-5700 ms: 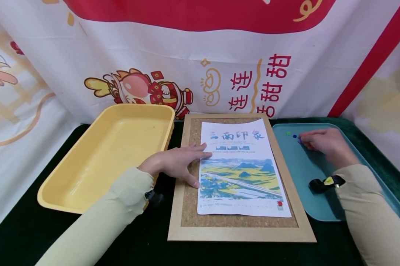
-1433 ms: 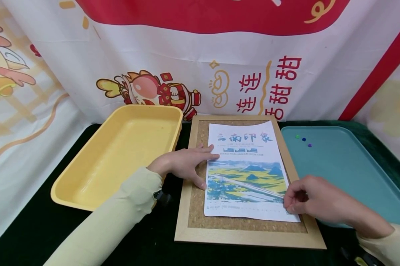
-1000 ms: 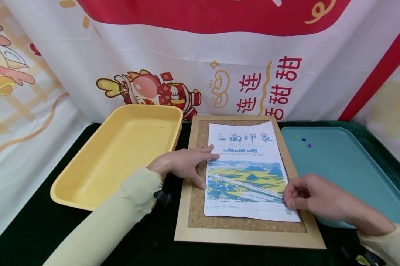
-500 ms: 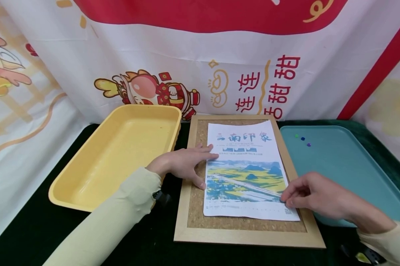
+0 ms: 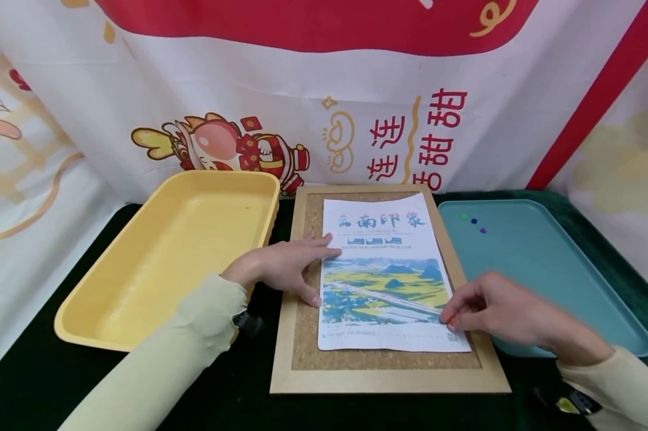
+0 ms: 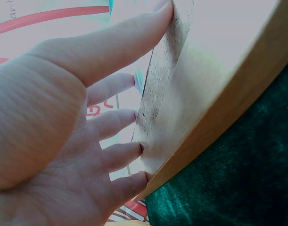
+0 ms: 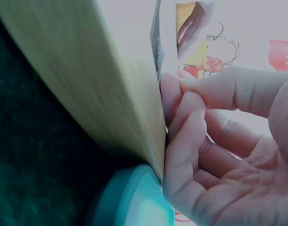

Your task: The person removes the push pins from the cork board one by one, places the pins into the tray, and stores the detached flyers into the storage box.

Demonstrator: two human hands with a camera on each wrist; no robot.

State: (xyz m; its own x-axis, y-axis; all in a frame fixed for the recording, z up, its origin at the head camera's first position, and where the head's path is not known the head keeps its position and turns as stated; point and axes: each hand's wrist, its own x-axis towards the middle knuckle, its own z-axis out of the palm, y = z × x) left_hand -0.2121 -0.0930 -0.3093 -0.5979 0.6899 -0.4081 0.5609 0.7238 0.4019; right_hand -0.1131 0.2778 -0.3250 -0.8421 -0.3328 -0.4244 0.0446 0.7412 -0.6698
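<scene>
A printed sheet (image 5: 385, 281) with a landscape picture lies on a wood-framed cork board (image 5: 302, 353). My left hand (image 5: 286, 263) spreads its fingers across the board's left side; fingertips rest on the sheet's left edge. At the sheet's lower right, my right hand (image 5: 490, 311) pinches a small red pushpin (image 5: 450, 322) between thumb and forefinger, and only a sliver of red shows. Whether its point is in the cork is hidden. In the right wrist view, the curled fingers (image 7: 184, 141) sit against the frame's edge and hide the pin.
A yellow tub (image 5: 167, 257) stands left of the board. On the right is a teal tray (image 5: 539, 257) with a green pin (image 5: 464, 216), a blue pin (image 5: 474, 221) and a purple pin (image 5: 483, 230). A printed white cloth (image 5: 280, 78) hangs behind the dark green table cover (image 5: 221, 395).
Earlier the right hand was over the tray by the purple pin, and the red pin showed on the sheet. The hand came to that corner and has shifted slightly up-left. The left hand stayed.
</scene>
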